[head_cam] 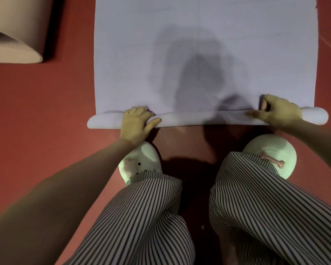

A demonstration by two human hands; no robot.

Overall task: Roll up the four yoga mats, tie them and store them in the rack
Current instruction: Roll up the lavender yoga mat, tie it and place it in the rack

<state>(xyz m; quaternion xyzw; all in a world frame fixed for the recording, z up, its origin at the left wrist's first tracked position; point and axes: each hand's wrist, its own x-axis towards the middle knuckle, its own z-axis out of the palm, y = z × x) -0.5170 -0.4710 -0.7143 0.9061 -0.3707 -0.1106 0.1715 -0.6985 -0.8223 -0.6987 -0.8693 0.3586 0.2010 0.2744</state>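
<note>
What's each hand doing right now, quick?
Left hand: closed, gripping the rolled end of the pale lilac foam yoga mat.
Right hand: closed, gripping the same roll near its other end.

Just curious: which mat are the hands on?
The lilac mat: the left hand and right hand grip its rolled end. The beige mat lies apart, untouched.

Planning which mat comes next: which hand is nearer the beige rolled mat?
Left. The left hand grips the lavender mat on the side toward the beige rolled mat; the right hand grips it near the opposite end.
</note>
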